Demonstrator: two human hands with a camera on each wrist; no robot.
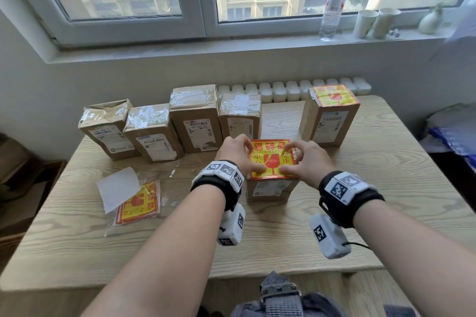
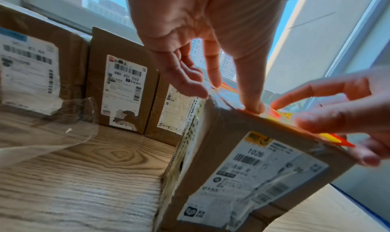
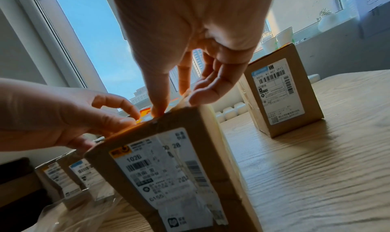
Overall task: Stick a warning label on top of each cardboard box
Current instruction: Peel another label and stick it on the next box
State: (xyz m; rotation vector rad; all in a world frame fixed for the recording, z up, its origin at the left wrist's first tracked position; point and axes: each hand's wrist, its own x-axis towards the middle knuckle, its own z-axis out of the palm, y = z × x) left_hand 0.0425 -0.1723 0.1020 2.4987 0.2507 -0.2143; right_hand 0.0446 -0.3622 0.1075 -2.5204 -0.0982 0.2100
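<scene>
Currently both hands on the near box (image 1: 270, 189), standing upright at table (image 1: 386, 213) centre, shipping sticker facing the person. Red-yellow warning label (image 1: 272, 159) lies flat on its top. Left hand (image 1: 235, 153): thumb and fingers (image 2: 254, 105) spread, tips pressing the label's left half; nothing gripped. Right hand (image 1: 306, 162): same pose mirrored, thumb near the front edge, fingers (image 3: 157, 110) apart, tips down on the label's right half. Label's front right corner overhangs the box edge slightly in the left wrist view.

Left of the box: stack of spare labels (image 1: 140, 203) in a clear plastic sleeve, white backing sheet (image 1: 118, 192) curled on top.

Further back: row of four boxes (image 1: 167, 123) upright, touching side by side, taped tops with no warning label. Well apart to the right, labelled box (image 1: 329, 116) with a label already on top.

Behind the table: radiator (image 1: 291, 90), then windowsill with a water bottle (image 1: 333, 2), two paper cups (image 1: 373, 23), small vase (image 1: 431, 20)
</scene>
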